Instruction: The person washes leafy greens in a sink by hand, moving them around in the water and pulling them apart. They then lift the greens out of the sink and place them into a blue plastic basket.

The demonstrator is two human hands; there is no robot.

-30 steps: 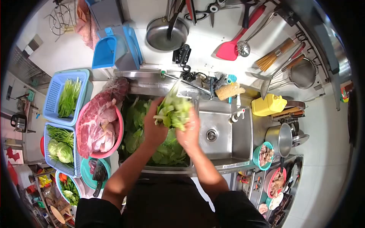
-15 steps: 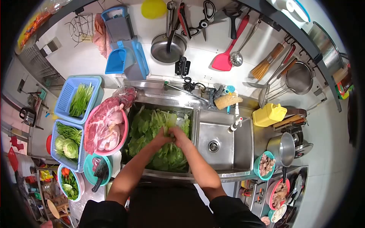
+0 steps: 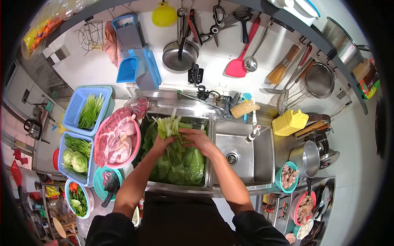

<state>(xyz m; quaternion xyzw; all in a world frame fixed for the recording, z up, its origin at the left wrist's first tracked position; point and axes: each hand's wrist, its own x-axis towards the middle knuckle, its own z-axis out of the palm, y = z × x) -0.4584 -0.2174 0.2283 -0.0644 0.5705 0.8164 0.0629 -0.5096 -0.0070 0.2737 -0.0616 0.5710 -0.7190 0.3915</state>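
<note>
A bunch of leafy greens [image 3: 169, 129] stands above the sink with its pale stem ends pointing up and its leaves hanging down. My left hand [image 3: 163, 143] is closed around the bunch from the left. From the other side, the fingers of my right hand [image 3: 199, 141] press against the same bunch; my right thumb is hard to make out. Below both hands, more wet green leaves [image 3: 191, 164] fill the left sink basin [image 3: 199, 119].
Right of the greens is a steel basin [image 3: 242, 164] with a drain. At left are a pink bowl of raw meat [image 3: 117, 137], blue vegetable baskets [image 3: 96, 130] and a cleaver [image 3: 111, 184] across a teal bowl. A faucet pipe [image 3: 201, 102] crosses behind. Utensils hang on the wall.
Both hands were close together over the leaves. They are now farther apart, and the bunch is raised with its pale stem ends upward. The view has shifted slightly.
</note>
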